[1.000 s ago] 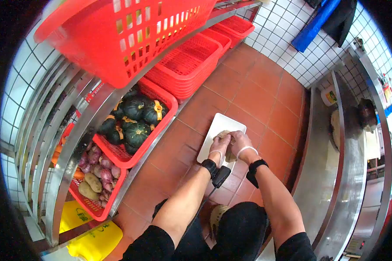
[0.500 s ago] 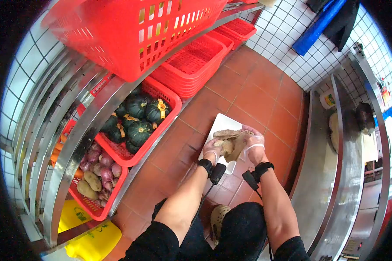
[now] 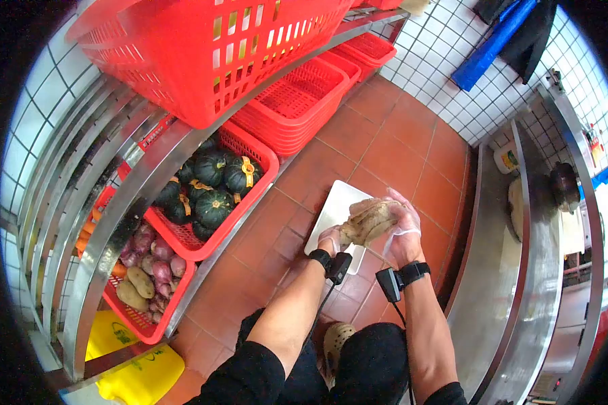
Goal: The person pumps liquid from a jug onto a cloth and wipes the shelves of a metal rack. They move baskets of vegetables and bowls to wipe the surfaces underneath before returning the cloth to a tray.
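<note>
Red-brown floor tiles (image 3: 398, 142) run off to a white tiled wall (image 3: 432, 54), past the far end of the white rectangular tray (image 3: 329, 206). That tray is under your two hands. Just over its right part, you hold a light brown, wrinkled, soft-looking piece of food (image 3: 370, 224), up between your hands.

Your left hand (image 3: 329, 237), in a thin clear glove, has its fingers closed around the narrow end of the food. Your right hand (image 3: 406, 219), in a thin clear glove too, is part open and curved, with its fingers up against the wide end. You have a black strap with a small black box on each wrist.

Left of the tray, a red plastic basket (image 3: 267, 177) holds dark green round pumpkins (image 3: 213, 208) with orange bands. Farther left and nearer to you, a red plastic basket (image 3: 157, 333) holds purple onions (image 3: 162, 271) and brown potatoes (image 3: 134, 290). A pile of red plastic baskets (image 3: 280, 131) sits past the tray on its left side. A shiny metal shelf (image 3: 494, 270) is on the tray's right. On the near side of the tray, you can see a tan shoe (image 3: 336, 343) with holes.
</note>
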`<state>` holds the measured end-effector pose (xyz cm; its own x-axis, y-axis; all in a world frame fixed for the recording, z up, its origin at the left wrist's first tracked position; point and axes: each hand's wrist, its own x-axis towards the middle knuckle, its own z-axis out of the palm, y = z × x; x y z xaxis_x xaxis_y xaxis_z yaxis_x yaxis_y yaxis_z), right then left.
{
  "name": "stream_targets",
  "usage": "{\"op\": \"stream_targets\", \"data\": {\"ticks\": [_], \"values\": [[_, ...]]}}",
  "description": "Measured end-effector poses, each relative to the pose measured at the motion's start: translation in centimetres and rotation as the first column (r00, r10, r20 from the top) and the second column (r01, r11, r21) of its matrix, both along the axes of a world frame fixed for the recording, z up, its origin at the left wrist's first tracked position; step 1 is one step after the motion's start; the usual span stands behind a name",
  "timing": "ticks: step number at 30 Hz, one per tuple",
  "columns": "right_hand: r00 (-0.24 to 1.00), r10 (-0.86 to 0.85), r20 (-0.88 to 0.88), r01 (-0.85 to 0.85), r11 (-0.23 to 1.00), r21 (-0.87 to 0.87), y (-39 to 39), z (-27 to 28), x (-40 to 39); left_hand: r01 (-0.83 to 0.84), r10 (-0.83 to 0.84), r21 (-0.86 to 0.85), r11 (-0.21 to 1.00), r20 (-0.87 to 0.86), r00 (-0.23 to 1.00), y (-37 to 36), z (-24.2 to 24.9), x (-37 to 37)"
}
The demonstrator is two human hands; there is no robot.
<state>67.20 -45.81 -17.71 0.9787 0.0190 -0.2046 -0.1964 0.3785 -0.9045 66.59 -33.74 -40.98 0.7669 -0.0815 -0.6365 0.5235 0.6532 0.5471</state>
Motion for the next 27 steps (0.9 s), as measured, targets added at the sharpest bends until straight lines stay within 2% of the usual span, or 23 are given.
{"op": "stream_targets", "data": {"ticks": [2, 4, 5, 6, 8, 9, 10, 12, 14, 16, 18, 21, 24, 27], "values": [[1.000, -0.006, -0.015, 0.008, 0.996, 0.083, 0.0, -0.5, -0.2, 0.076, -0.074, -0.130, 0.989, 0.014, 0.997, -0.2, -4.2, 1.1], [0.999, -0.007, -0.034, 0.012, 0.990, 0.142, 0.0, -0.7, 0.0, 0.171, -0.165, -0.280, 0.945, 0.044, 0.985, 0.4, -3.7, 1.6], [0.999, -0.006, -0.053, 0.014, 0.987, 0.159, 0.2, -1.0, 0.0, 0.141, -0.189, -0.421, 0.896, -0.075, 0.979, 0.6, -3.6, 1.4], [0.997, -0.005, -0.072, 0.017, 0.984, 0.176, 0.3, -1.4, 0.0, 0.132, -0.199, -0.376, 0.917, -0.143, 0.970, 1.0, 2.5, 0.0], [0.982, 0.044, -0.182, 0.000, 0.972, 0.237, -0.2, -3.1, 0.5, 0.123, -0.192, -0.354, 0.927, -0.168, 0.967, 1.5, 7.4, -0.8], [0.970, 0.071, -0.234, -0.006, 0.964, 0.267, -0.1, -3.0, 0.5, 0.118, -0.189, -0.344, 0.931, -0.180, 0.965, 1.4, 7.8, -0.7], [0.954, 0.054, -0.294, 0.016, 0.973, 0.229, 0.0, -2.7, 0.2, 0.135, -0.201, -0.321, 0.937, -0.179, 0.963, 1.3, 7.8, -0.5], [0.924, 0.128, -0.361, -0.043, 0.972, 0.233, -0.2, -3.1, -0.2, 0.170, -0.224, -0.277, 0.946, -0.178, 0.958, 1.2, 7.7, 0.0], [0.884, 0.177, -0.432, -0.075, 0.967, 0.244, -0.2, -3.4, -0.6, 0.259, -0.268, -0.254, 0.932, -0.001, 0.964, 0.7, 5.9, 0.6], [0.868, 0.163, -0.468, -0.051, 0.969, 0.243, -0.7, -5.5, -0.6, 0.290, -0.268, -0.264, 0.920, 0.120, 0.956, 0.0, 0.8, 1.6], [0.875, 0.093, -0.474, 0.002, 0.981, 0.196, -1.0, -6.6, -0.7, 0.223, -0.216, -0.287, 0.931, 0.055, 0.975, -0.2, 0.6, 1.3], [0.906, -0.178, -0.383, 0.191, 0.982, -0.003, -1.8, -9.9, -0.5, 0.172, -0.193, -0.288, 0.942, -0.049, 0.980, -0.2, 0.2, 1.5], [0.955, -0.142, -0.261, 0.118, 0.988, -0.104, -2.6, -12.2, -1.3, 0.170, -0.201, -0.265, 0.949, -0.092, 0.975, 0.0, -0.8, 1.9], [0.921, -0.085, -0.381, 0.107, 0.993, 0.038, -2.1, -14.7, -1.6, 0.186, -0.211, -0.230, 0.955, -0.088, 0.973, -0.4, -1.6, 2.1]]}}
